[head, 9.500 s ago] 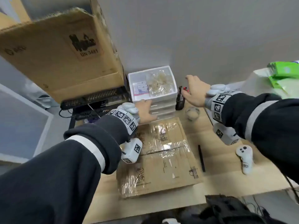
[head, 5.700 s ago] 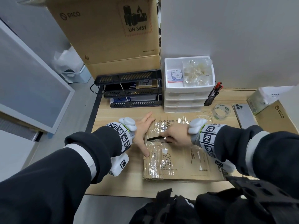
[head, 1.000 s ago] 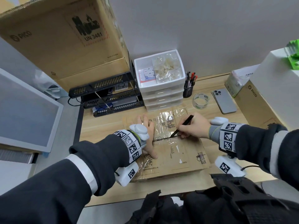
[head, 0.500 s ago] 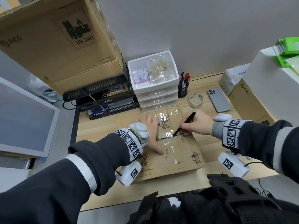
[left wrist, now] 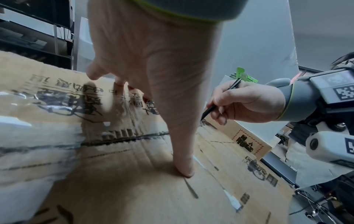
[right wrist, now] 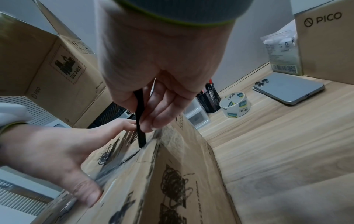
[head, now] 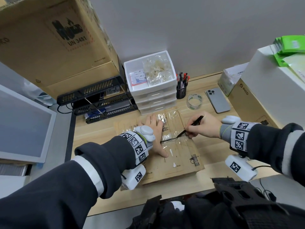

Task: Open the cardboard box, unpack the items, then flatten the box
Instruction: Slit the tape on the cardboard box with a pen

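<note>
Box point(head: 173, 156) flat on desk point(head: 214, 142), taped seam running 9-to-3 across top. L hand point(head: 156, 134) at 9, fingers spread, pressing lid. R hand point(head: 203, 126) at 3, pinching black cutter point(head: 191, 126) pen-style, tip on seam near R edge; uncut bit lies toward 3. Tape roll point(head: 194, 101), phone point(head: 217, 100) beyond at 1.

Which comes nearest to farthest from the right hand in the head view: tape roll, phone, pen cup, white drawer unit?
From the right hand:
1. Tape roll, just beyond it on the desk.
2. Phone, beyond and to the right; close to the tape roll's rank.
3. Pen cup, behind the tape roll.
4. White drawer unit, far left, at the wall.
</note>
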Available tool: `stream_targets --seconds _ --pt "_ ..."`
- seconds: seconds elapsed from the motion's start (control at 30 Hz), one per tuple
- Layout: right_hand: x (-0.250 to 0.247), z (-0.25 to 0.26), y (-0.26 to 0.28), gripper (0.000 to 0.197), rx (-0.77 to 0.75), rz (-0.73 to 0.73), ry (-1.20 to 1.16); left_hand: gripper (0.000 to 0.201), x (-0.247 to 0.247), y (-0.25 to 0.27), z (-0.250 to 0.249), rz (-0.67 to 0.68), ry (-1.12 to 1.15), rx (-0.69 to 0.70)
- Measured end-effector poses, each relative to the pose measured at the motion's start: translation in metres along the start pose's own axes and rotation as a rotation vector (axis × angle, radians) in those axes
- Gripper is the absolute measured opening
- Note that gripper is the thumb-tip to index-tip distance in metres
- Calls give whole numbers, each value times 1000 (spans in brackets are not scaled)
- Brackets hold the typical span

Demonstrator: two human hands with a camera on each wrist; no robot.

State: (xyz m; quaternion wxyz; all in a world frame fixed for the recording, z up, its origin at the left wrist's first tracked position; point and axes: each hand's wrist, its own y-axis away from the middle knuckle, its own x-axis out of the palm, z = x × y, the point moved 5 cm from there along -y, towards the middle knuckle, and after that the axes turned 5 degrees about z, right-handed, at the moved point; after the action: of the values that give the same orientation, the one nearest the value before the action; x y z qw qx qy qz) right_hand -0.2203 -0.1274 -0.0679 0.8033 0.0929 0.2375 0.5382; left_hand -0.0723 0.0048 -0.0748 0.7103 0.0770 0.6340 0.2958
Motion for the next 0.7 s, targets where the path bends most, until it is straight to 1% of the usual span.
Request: stream_targets --seconds 0.13,0.27,0.4,0.5,0.7 --pt "-4 2 3 13 -5 -7 17 121 -1 -3 -1 11 -23 3" --pt "-4 5 6 23 -28 -15 -5 129 3 -4 2 -1 -47 -15" --pt "-9 6 9 18 -24 -42 28 134 4 -6 2 -5 -69 -19" --pt "-15 5 10 12 -3 -56 33 134 4 -6 2 -4 -68 -15" --pt "-25 4 12 12 17 -52 51 133 5 -5 2 1 -75 -26"
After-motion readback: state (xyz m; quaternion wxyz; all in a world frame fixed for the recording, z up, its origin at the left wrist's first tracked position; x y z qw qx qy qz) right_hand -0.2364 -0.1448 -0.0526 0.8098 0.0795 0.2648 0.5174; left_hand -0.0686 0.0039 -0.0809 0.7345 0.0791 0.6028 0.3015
